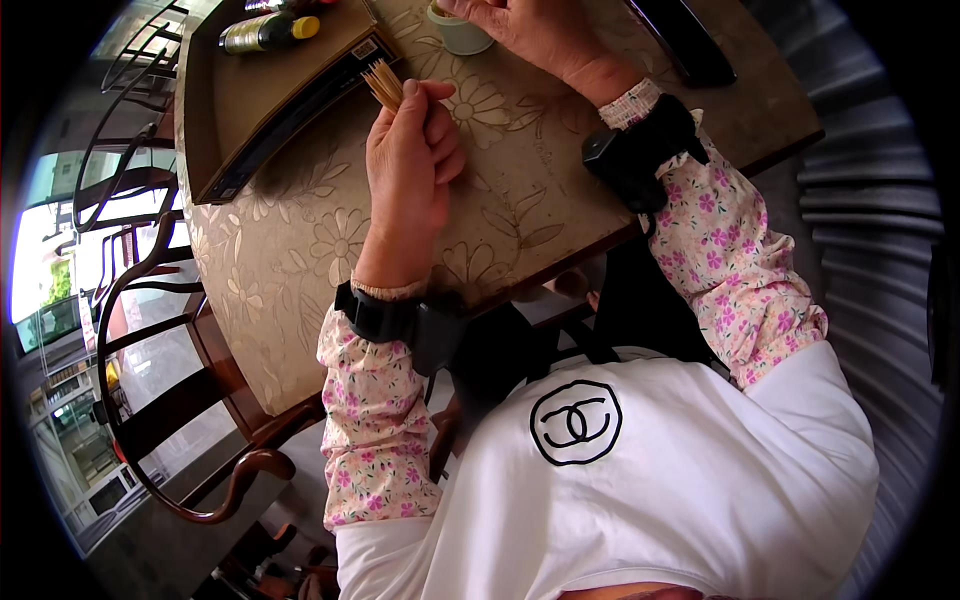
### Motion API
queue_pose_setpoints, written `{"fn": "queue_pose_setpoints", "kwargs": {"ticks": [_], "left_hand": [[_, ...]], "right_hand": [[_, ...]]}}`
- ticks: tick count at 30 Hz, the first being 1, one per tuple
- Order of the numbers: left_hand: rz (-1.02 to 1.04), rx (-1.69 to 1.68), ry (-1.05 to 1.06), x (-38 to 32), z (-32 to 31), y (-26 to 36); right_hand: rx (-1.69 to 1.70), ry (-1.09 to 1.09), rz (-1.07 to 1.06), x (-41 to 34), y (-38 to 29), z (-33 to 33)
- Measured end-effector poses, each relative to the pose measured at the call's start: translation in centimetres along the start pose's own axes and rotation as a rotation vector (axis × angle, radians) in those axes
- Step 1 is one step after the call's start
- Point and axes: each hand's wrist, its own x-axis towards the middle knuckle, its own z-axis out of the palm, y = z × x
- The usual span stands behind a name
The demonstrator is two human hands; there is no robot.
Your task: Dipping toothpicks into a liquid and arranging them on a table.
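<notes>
My left hand is closed around a bundle of wooden toothpicks, whose pointed ends stick out above the thumb. It is held over the flower-patterned table. Farther away, at the top edge of the view, my right hand is at a small pale green cup. The fingertips are partly cut off by the picture's edge, so whether they grip the cup or something in it is unclear.
A shallow cardboard box lies left of my left hand, with a dark bottle with a yellow cap in it. A dark phone lies right of my right hand. Wooden chairs stand on the left.
</notes>
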Motion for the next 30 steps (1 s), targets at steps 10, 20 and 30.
{"fn": "queue_pose_setpoints", "kwargs": {"ticks": [10,20,30], "left_hand": [[-0.079,0.009,-0.06,0.2,-0.1,-0.2],[-0.057,0.032,-0.013,0.0,0.1,0.0],[0.02,0.003,0.003,0.0,-0.2,0.0]], "right_hand": [[0.421,-0.424,-0.073,-1.4,-0.3,1.7],[0.645,-0.55,0.31,-1.1,-1.1,1.0],[0.726,-0.494,0.253,-1.1,-1.3,1.1]]}}
